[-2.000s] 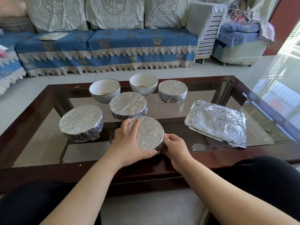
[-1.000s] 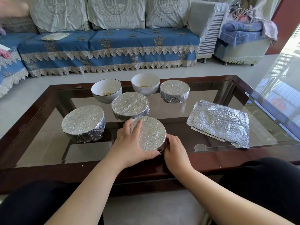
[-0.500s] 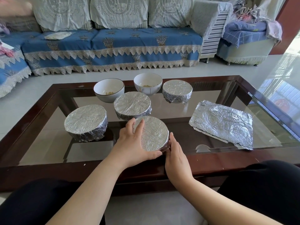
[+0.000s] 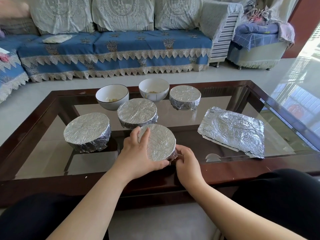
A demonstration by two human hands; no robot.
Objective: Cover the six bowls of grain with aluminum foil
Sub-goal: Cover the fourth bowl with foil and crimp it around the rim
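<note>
The nearest foil-covered bowl [image 4: 160, 142] stands by the table's front edge. My left hand [image 4: 138, 153] grips it, fingers spread over the foil top and thumb round the near rim. My right hand [image 4: 187, 161] pinches the foil at the bowl's lower right side with curled fingers. Three other bowls wear foil: one at the left [image 4: 87, 131], one in the middle [image 4: 136, 112], one at the back right [image 4: 185, 97]. Two white bowls [image 4: 112, 96] [image 4: 153, 89] at the back stand uncovered, with a little grain inside.
A stack of crinkled foil sheets [image 4: 233, 130] lies on the glass table [image 4: 216, 108] to the right. The table has a dark wooden frame [image 4: 225, 172]. My knees in black sit under its near edge. A blue sofa [image 4: 112, 52] stands beyond.
My right hand went from straight fingers laid against the bowl's side to curled fingers pinching the foil at its lower edge. My left hand stayed on the bowl.
</note>
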